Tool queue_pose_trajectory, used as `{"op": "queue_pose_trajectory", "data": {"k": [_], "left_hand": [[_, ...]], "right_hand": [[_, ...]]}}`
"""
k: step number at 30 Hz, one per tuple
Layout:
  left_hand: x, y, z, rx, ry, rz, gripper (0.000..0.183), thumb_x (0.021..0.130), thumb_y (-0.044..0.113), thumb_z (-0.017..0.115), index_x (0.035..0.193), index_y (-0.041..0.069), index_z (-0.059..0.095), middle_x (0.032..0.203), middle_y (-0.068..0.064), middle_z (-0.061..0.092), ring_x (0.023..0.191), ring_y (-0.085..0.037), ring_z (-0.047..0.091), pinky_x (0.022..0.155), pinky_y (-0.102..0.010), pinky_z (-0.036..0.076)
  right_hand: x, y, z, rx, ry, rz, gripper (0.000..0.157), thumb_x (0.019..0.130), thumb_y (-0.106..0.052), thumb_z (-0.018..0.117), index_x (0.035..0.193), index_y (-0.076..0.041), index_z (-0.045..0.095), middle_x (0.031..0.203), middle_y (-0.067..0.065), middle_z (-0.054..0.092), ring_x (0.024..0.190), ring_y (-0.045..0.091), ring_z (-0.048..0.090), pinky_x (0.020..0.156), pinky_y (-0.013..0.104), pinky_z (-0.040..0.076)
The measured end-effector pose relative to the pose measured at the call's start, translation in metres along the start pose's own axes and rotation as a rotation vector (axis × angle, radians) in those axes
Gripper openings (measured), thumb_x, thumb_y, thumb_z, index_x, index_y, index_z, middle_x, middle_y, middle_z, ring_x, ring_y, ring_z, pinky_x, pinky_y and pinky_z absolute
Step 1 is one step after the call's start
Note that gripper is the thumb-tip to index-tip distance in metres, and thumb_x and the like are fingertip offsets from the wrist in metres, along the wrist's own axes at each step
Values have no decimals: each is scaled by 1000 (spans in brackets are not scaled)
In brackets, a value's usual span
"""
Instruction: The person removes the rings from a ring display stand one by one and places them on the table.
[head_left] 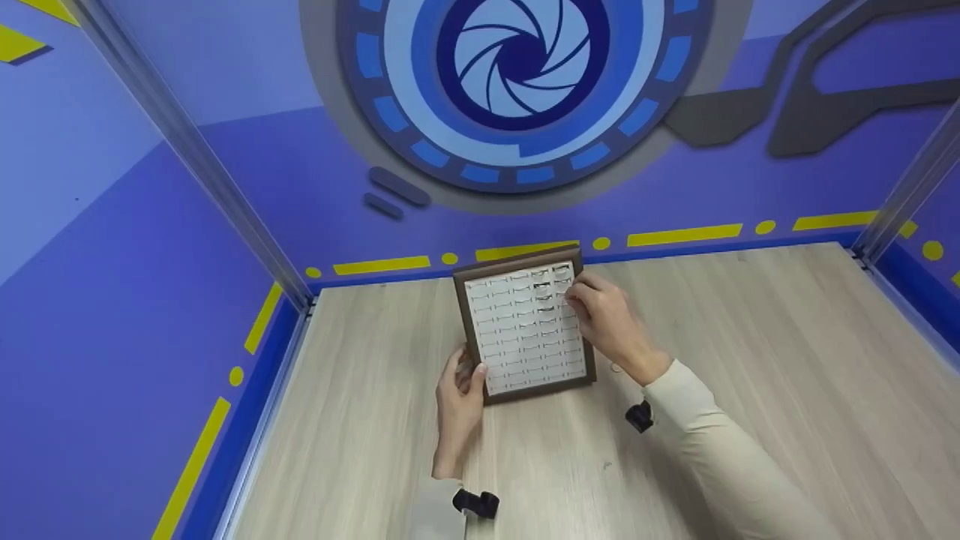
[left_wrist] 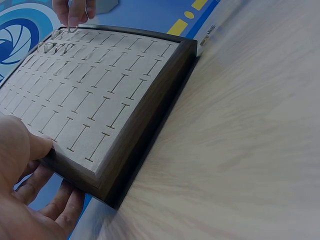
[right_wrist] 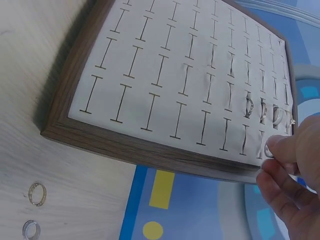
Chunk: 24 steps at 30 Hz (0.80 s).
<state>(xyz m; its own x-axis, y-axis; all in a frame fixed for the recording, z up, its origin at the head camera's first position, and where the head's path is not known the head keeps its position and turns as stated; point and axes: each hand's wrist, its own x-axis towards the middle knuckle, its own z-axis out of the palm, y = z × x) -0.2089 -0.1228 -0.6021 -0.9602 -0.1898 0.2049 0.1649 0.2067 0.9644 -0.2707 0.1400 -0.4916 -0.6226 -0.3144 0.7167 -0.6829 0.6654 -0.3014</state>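
A ring display tray [head_left: 474,330] with a brown wooden frame and a white slotted pad leans up off the table, tilted toward me. At its lower left corner my left hand [head_left: 459,409] grips the frame, thumb over the front edge and fingers behind. My right hand [head_left: 611,319] pinches a ring [right_wrist: 268,149] between thumb and fingertips, right at a slot near the tray's upper right edge. Several rings [right_wrist: 249,106] sit in the slots beside those fingertips. Most other slots hold nothing.
Two loose rings, a gold-coloured one [right_wrist: 37,194] and a silver-coloured one [right_wrist: 31,230], lie on the wooden table [head_left: 360,420] to the right of the tray. A blue patterned wall [head_left: 262,172] rises behind the table's far edge.
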Motion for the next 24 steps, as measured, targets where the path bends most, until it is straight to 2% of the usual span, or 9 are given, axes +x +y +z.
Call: {"op": "queue_pose_trajectory", "data": {"k": [7,16,24], "left_hand": [[1,0,0,26,-1,-23,51,105,6,65,154,3,51,142,-24,64,131,-38,65,110,-45,58],[0,-1,0,37,7,-19,50,105,7,66,153,3,52,142,-23,64,130,-39,65,110,-47,58],[0,-1,1,9,7,-15,50,105,7,67,152,2,53,143,-24,64,130,-39,66,111,-48,57]], "right_hand": [[-4,0,-8,37,17,1,15,88,17,74,89,2,76,92,12,70,79,26,70,68,35,64],[-20,11,-17,73,21,40,14,85,16,79,87,3,79,87,11,67,73,19,65,58,28,58],[-38,23,-29,86,-13,91,14,85,16,79,87,2,79,89,11,68,73,19,69,61,28,63]]}}
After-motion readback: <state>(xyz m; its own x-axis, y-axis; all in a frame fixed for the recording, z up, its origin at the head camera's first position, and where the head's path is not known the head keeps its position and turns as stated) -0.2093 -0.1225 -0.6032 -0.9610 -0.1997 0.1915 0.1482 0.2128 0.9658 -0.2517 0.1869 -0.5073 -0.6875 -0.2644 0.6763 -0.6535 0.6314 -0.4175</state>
